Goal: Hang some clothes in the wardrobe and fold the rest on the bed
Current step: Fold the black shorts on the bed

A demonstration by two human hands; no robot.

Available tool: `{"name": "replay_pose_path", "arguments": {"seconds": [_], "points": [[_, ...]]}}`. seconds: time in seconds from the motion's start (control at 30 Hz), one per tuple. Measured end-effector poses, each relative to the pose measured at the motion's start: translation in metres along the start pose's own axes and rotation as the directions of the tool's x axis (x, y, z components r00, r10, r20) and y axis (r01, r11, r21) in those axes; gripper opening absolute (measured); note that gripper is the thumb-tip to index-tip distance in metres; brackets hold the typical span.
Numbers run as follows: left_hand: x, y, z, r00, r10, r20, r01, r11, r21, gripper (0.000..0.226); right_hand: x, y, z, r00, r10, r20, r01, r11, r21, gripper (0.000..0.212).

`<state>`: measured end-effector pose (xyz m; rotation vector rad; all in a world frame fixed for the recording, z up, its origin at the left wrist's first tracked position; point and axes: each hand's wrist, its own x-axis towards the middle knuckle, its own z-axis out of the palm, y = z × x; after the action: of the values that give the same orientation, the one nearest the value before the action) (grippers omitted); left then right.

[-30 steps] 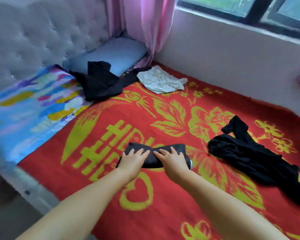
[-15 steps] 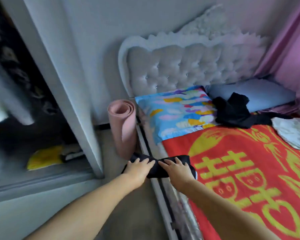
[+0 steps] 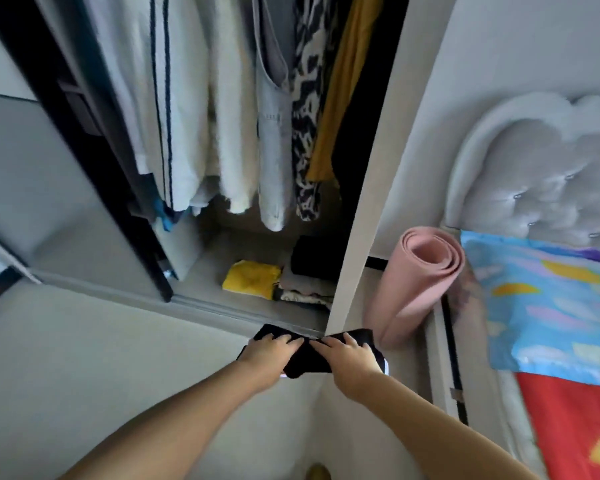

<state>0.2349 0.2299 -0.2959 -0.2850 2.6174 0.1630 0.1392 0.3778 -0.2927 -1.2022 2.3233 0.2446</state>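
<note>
A folded black garment is held in the air in front of the open wardrobe. My left hand grips its left end and my right hand grips its right end, fingers curled over the top. Inside the wardrobe hang white, grey, patterned and mustard clothes. On the wardrobe floor lie a yellow folded item and a stack of folded clothes. The bed with its red blanket is at the right edge.
A rolled pink mat stands between the wardrobe side panel and the bed. A colourful pillow lies under the tufted headboard. The sliding door covers the wardrobe's left part. Grey floor lies below my arms.
I have turned left from the bed to the wardrobe, carrying the folded black garment in both hands. The grip on it is the same.
</note>
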Motion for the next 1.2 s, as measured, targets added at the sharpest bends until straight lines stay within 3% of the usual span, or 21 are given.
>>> {"name": "replay_pose_path", "arguments": {"seconds": [0.37, 0.57, 0.83, 1.03, 1.1, 1.2], "points": [[0.075, -0.146, -0.008, 0.986, -0.144, 0.080, 0.155, 0.977, -0.144, 0.068, 0.174, -0.051, -0.051, 0.982, -0.165, 0.091, 0.172, 0.982, -0.076, 0.084], [0.120, -0.233, 0.005, 0.990, -0.091, 0.110, 0.108, 0.981, -0.161, 0.065, 0.255, -0.095, -0.056, 0.984, -0.131, 0.125, 0.137, 0.990, -0.039, 0.083], [0.226, -0.352, 0.052, 0.991, -0.006, 0.134, 0.008, 1.000, -0.018, 0.069, 0.393, -0.134, -0.026, 0.989, -0.059, 0.133, 0.052, 0.997, 0.056, 0.079], [0.364, -0.413, 0.109, 0.999, 0.004, -0.046, 0.001, 0.993, 0.115, 0.067, 0.545, -0.108, 0.017, 0.998, -0.021, 0.065, 0.026, 0.997, -0.076, 0.076], [0.411, -0.431, 0.119, 0.994, -0.005, -0.107, 0.020, 0.990, 0.138, 0.062, 0.595, -0.095, 0.023, 1.000, -0.006, -0.005, 0.005, 0.993, -0.117, 0.071], [0.496, -0.454, 0.154, 0.955, -0.018, -0.295, 0.065, 0.987, 0.148, 0.064, 0.672, -0.070, 0.056, 0.971, 0.050, -0.234, -0.084, 0.987, -0.139, 0.068]]}}
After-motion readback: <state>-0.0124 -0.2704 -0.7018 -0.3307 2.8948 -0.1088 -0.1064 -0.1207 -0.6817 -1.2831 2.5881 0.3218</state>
